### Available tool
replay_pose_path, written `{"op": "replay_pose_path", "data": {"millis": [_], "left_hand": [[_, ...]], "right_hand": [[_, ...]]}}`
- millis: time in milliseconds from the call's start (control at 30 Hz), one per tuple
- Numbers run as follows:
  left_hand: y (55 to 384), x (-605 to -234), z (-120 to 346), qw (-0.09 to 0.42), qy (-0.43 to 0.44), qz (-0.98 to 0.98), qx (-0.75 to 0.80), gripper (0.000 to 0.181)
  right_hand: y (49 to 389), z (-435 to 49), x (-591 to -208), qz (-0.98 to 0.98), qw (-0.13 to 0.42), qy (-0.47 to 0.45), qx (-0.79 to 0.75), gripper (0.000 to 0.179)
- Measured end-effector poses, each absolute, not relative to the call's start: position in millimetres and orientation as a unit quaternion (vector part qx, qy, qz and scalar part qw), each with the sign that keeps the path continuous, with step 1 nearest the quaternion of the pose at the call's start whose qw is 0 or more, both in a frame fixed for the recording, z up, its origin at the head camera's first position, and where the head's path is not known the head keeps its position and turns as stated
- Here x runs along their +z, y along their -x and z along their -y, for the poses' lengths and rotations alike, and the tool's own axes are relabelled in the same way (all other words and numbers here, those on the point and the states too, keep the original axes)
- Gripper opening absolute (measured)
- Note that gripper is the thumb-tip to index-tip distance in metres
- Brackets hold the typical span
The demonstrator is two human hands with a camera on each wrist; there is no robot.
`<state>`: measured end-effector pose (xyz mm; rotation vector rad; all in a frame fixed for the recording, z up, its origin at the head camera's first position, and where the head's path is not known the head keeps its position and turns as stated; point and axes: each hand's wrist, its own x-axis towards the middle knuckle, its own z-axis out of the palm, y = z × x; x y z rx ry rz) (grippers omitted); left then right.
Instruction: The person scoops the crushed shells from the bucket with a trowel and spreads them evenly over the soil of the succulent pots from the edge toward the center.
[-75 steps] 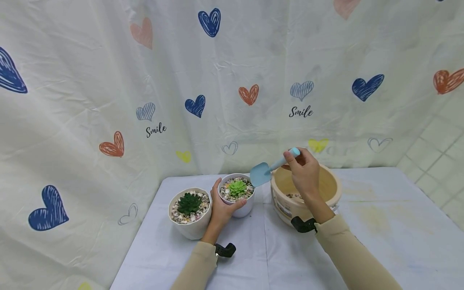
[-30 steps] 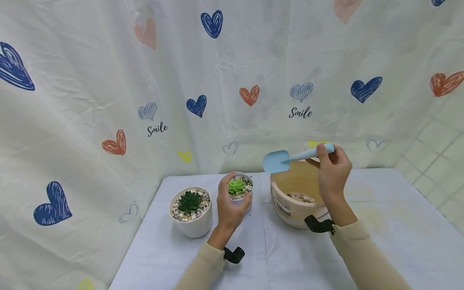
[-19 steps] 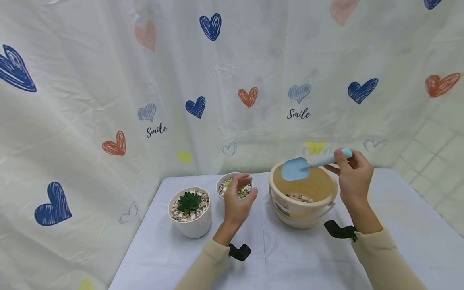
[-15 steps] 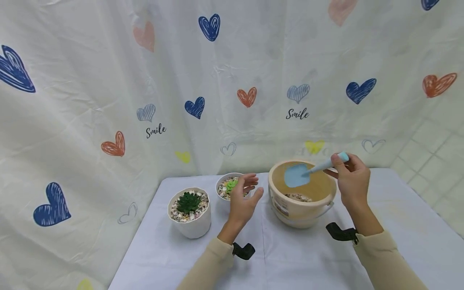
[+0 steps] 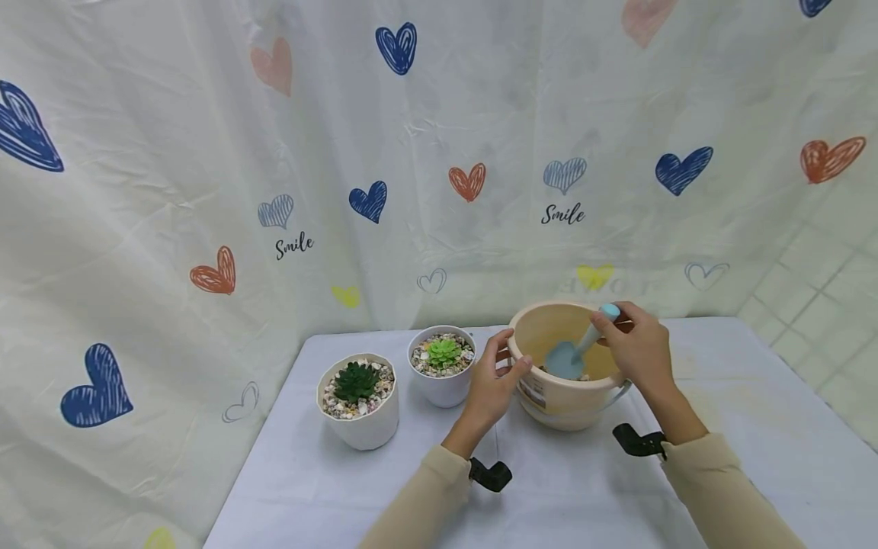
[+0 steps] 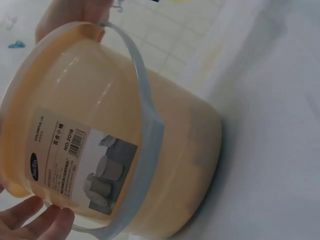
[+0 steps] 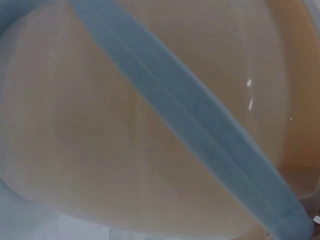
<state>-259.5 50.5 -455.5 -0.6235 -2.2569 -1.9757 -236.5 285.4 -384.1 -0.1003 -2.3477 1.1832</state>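
My right hand (image 5: 641, 347) pinches the handle of a small light blue toy shovel (image 5: 564, 361). The shovel tilts down inside a cream bucket (image 5: 559, 418), its blade at the pebbles on the bottom. At the bucket's left rim, my left hand (image 5: 488, 393) holds on with thumb and fingers. The left wrist view shows its fingers (image 6: 37, 222) against the bucket's outer wall beside the label (image 6: 82, 160). A blue-grey bail handle (image 7: 185, 110) hangs across the bucket in the right wrist view, where the shovel is hidden.
Left of the bucket stands a white pot (image 5: 442, 395) with a light green succulent among pebbles. Farther left is a larger cream pot (image 5: 370, 433) with a dark green succulent. A heart-print curtain (image 5: 411, 252) hangs behind the cloth-covered table (image 5: 295, 488).
The left hand has let go of the small white pot and moved right to the bucket's rim. The right hand has carried the shovel from beside that pot down into the bucket.
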Motion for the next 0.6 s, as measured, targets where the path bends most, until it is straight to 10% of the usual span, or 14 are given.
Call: {"op": "replay_pose_path", "data": {"millis": [600], "left_hand": [[259.4,-460.9,-53.2,0.027,0.185,0.713,-0.675,0.06]], "right_hand": [[239.0,-284.2,-387.7,0.924,0.222,0.008,0.313,0.048]]}}
